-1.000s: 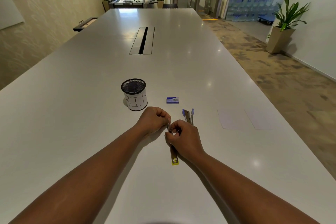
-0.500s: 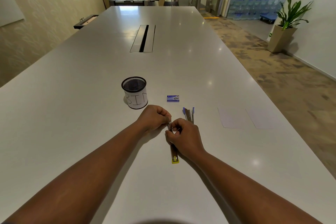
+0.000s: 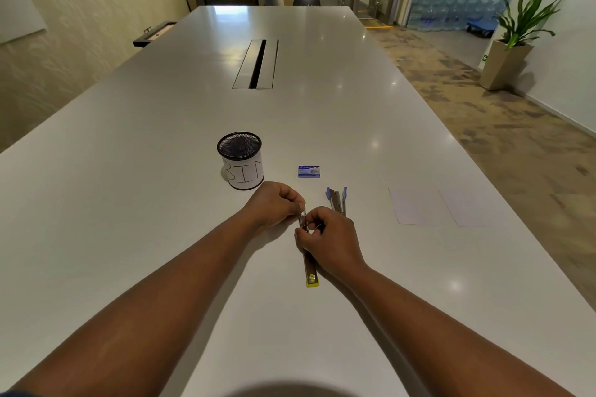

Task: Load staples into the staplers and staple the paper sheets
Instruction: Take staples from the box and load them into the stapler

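A long white table (image 3: 161, 171) bears a black mesh cup (image 3: 240, 159) labelled BIN, a small blue staple box (image 3: 309, 171), a yellow-ended stapler (image 3: 311, 271), a blue-tipped stapler (image 3: 337, 200) and two paper sheets (image 3: 438, 208) lying flat toward the right

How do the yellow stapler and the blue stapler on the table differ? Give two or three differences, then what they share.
The yellow stapler is gripped at its far end by both hands, left and right; the blue stapler lies untouched. The yellow stapler lies nearer the person; the blue stapler lies farther, to the right. Their end trim is yellow versus blue. Both lie opened out on the table.
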`<control>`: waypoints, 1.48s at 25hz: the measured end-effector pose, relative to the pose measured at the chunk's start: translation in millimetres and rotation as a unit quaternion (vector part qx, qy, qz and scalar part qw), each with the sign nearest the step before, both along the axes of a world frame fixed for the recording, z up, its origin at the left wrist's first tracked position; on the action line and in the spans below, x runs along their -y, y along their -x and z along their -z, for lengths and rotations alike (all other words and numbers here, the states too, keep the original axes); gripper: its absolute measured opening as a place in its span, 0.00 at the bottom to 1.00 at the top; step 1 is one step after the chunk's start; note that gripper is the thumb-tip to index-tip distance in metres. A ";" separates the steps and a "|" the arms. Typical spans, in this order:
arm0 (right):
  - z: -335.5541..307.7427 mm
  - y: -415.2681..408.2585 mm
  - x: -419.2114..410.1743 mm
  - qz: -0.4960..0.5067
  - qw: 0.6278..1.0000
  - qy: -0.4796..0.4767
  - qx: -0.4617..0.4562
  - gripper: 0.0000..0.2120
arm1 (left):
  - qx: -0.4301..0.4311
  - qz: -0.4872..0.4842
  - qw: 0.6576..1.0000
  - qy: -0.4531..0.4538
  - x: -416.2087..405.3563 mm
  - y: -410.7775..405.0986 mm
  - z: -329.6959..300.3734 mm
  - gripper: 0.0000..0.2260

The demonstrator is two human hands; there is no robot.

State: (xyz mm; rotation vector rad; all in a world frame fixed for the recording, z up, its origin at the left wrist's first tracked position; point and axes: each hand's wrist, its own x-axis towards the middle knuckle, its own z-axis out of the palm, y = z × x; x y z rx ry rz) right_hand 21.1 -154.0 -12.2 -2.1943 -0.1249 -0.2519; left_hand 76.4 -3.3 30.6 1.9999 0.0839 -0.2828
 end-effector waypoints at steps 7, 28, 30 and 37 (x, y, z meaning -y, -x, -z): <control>-0.1 -0.7 0.6 -0.004 1.000 -0.007 -0.010 0.05 | 0.003 -0.013 1.000 0.002 0.7 0.1 -1.2 0.03; -1.8 -0.1 0.2 -0.002 1.000 -0.008 -0.017 0.06 | 0.008 0.009 0.999 -0.034 1.5 -0.2 0.8 0.04; -2.1 -0.4 0.1 0.000 1.000 -0.009 -0.018 0.06 | 0.014 0.008 0.999 -0.036 1.2 -0.9 1.2 0.04; -0.7 -0.3 0.8 0.002 1.000 -0.014 -0.023 0.06 | 0.028 -0.024 0.999 -0.023 -1.1 -1.6 2.8 0.04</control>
